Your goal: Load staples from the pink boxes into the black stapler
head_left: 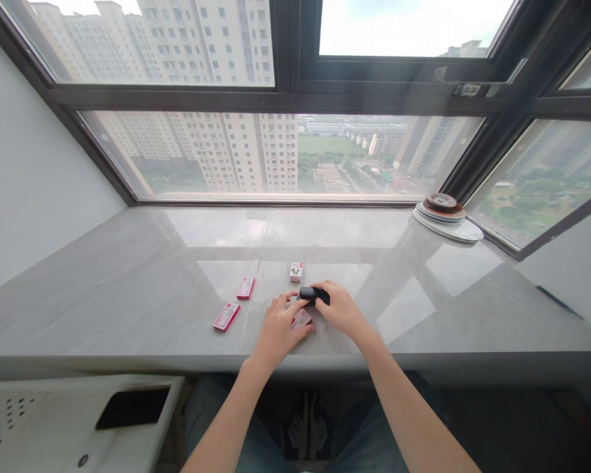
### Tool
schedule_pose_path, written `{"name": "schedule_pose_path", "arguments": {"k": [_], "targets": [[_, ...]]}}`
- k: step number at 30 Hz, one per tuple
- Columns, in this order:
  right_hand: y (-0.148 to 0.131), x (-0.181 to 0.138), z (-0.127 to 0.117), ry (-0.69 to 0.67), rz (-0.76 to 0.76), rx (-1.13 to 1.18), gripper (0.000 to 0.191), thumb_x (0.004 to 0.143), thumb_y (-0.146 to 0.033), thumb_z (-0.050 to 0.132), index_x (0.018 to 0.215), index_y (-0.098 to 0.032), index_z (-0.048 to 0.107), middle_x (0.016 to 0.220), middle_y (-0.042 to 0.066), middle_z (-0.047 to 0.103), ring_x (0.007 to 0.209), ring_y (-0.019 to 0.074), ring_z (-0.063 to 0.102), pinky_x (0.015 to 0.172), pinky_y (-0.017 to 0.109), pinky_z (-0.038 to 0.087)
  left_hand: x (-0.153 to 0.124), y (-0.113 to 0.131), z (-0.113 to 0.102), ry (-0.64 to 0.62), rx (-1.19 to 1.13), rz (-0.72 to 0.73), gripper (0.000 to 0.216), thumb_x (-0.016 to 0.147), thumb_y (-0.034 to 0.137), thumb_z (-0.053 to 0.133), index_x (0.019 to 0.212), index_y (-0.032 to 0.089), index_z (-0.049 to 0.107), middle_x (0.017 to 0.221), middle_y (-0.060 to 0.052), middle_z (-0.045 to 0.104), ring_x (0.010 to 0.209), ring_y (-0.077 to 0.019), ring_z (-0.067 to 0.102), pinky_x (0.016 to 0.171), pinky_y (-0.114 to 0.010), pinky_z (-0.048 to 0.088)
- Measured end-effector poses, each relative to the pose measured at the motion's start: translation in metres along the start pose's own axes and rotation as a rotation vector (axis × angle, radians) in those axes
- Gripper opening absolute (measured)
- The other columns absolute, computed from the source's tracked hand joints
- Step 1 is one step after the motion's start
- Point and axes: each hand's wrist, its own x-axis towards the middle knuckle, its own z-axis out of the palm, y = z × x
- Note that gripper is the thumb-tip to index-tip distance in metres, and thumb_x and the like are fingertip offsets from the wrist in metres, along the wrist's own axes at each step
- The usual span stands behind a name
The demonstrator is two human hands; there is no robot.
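Your right hand [339,307] grips the stapler [312,294], your left hand [279,328] a pack [302,318]; the surface [448,328] ends near them at six o'clock, leaving room toward three.

Forearms are bare right down to the bottom edge of the view, left forearm [235,424] and right forearm [406,397] alike, both pretty slim. Left hand [278,326] and right hand [343,311] are bare too, with slender fingers. Then there's blue-grey trousers [369,450] – maybe denim, kinda lost in shadow – and dark shoes [320,427] with lighter grey patches, too dim to tell what type.
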Motion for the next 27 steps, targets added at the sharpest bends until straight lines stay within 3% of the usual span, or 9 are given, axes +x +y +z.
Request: {"name": "schedule_pose_path", "arguments": {"k": [2,5,7,12,15,18,21,24,27], "targets": [[-0.001,0.002,0.003,0.012,0.006,0.004,0.039,0.087,-0.013,0.054,0.122,-0.023,0.07,0.117,0.007,0.068,0.115,0.0229,0.06,0.102,0.036,0.046,-0.007,-0.007,-0.005,0.039,0.027,-0.077,0.058,0.077,0.048,0.084,0.127,0.03,0.062,0.132,-0.008,0.056,0.121,-0.0306,0.053,0.102,-0.045,0.045],[-0.002,0.004,0.007,0.04,0.027,-0.01,0.036,0.089,-0.017,0.055,0.122,-0.023,0.069,0.118,0.007,0.068,0.113,0.023,0.06,0.102,0.037,0.044,-0.017,-0.01,-0.005,0.005,0.056,-0.11,0.042,0.08,0.051,0.081,0.114,0.03,0.068,0.12,-0.007,0.06,0.114,-0.0297,0.056,0.097,-0.043,0.046],[-0.005,0.005,0.013,0.064,0.049,-0.029,0.031,0.089,-0.023,0.058,0.118,-0.023,0.069,0.116,0.007,0.068,0.11,0.0232,0.061,0.106,0.04,0.041,-0.018,-0.007,-0.001,-0.027,0.062,-0.074,0.036,0.083,0.049,0.079,0.113,0.033,0.069,0.128,-0.006,0.058,0.119,-0.0301,0.054,0.099,-0.044,0.045],[-0.021,0.013,0.037,0.128,0.117,-0.087,0.027,0.084,-0.04,0.068,0.105,-0.023,0.07,0.109,0.006,0.071,0.105,0.025,0.062,0.118,0.051,0.023,-0.008,0.0,0.005,-0.099,0.041,0.025,0.053,0.085,0.05,0.077,0.135,0.04,0.061,0.149,-0.006,0.048,0.136,-0.0332,0.045,0.109,-0.05,0.039],[-0.027,0.019,0.043,0.202,0.195,-0.04,0.029,0.081,-0.043,0.069,0.102,-0.023,0.071,0.104,0.007,0.072,0.103,0.0265,0.063,0.114,0.051,0.03,-0.007,-0.004,0.001,-0.143,0.018,0.047,0.052,0.089,0.047,0.073,0.139,0.041,0.058,0.154,-0.005,0.047,0.141,-0.0326,0.042,0.114,-0.051,0.037],[-0.023,0.02,0.034,0.297,0.268,0.259,0.039,0.086,-0.051,0.062,0.11,-0.022,0.069,0.105,0.008,0.073,0.098,0.0252,0.065,0.096,0.041,0.048,-0.01,-0.01,-0.004,-0.146,-0.01,0.012,0.058,0.088,0.048,0.073,0.143,0.039,0.055,0.161,-0.004,0.039,0.145,-0.0318,0.039,0.116,-0.049,0.037],[-0.006,0.012,0.015,0.396,0.302,0.56,0.052,0.094,-0.058,0.045,0.121,-0.018,0.064,0.12,0.012,0.071,0.105,0.0252,0.066,0.084,0.033,0.054,-0.011,-0.015,-0.009,-0.159,-0.06,-0.029,0.054,0.087,0.047,0.075,0.137,0.036,0.058,0.163,-0.003,0.038,0.144,-0.0281,0.042,0.116,-0.045,0.04],[0.023,-0.005,-0.008,0.431,0.402,0.674,0.053,0.096,-0.057,0.034,0.118,-0.017,0.062,0.129,0.015,0.067,0.111,0.0259,0.068,0.077,0.031,0.059,-0.01,-0.016,-0.015,-0.174,-0.093,-0.042,0.044,0.085,0.043,0.076,0.127,0.035,0.062,0.163,-0.001,0.039,0.144,-0.0258,0.044,0.116,-0.043,0.041],[0.052,-0.026,-0.031,0.34,0.592,0.682,0.048,0.096,-0.059,0.038,0.109,-0.019,0.06,0.109,0.015,0.073,0.082,0.0227,0.074,0.061,0.031,0.06,-0.009,-0.017,-0.024,-0.201,-0.12,-0.041,0.042,0.083,0.039,0.076,0.123,0.034,0.063,0.161,-0.001,0.041,0.145,-0.0256,0.043,0.117,-0.042,0.041]]}}
